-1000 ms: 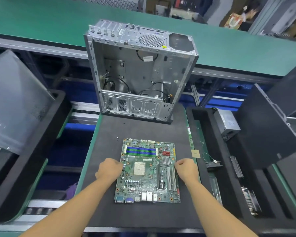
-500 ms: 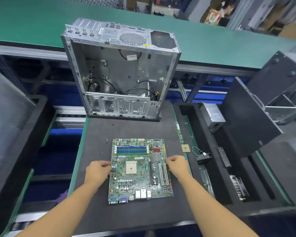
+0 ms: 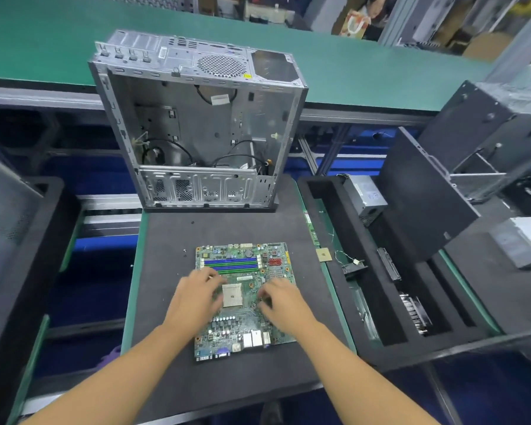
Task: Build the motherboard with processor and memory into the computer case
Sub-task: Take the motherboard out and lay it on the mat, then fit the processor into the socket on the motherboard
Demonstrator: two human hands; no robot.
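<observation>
Motherboard flat on worktop, long axis pointing away; left hand slack over it, right hand curled beside the CPU socket (blurred, grip indeterminate). Loose processor lies off the far right corner, nearer right hand; computer case stands beyond.

Both forearms reach forward, left hand and right hand palm-down close together, fingers loosely bent, blurred.
</observation>
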